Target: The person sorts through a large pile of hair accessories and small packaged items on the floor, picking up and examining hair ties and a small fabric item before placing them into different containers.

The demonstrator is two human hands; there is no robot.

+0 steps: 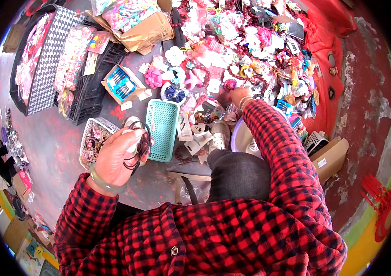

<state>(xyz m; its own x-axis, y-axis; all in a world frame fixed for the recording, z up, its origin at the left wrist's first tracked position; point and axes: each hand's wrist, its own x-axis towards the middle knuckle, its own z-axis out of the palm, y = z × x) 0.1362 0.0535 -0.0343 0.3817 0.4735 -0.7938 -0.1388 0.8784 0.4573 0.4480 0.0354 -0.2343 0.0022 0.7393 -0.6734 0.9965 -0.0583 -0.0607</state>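
Note:
My left hand [121, 154] is closed around a bundle of thin black hair ties [139, 149], whose loops stick out past the fingers. It is above the floor, between a white basket [84, 146] of small hair accessories and an oblong mint-green basket [162, 131] with nothing visible in it. My right hand [240, 96] reaches into the edge of a large pile of hair accessories [255, 60]. Its fingers are curled together beside a dark pink ball ornament [229, 84]; what they hold, if anything, is too small to make out.
A small cardboard box [133, 89] with blue-carded items stands near a black crate [95, 92] and a houndstooth-patterned box [50, 60]. A pale purple basin [238, 138] sits under my right forearm. An open carton [331, 158] is at right. A red cloth [326, 50] borders the pile.

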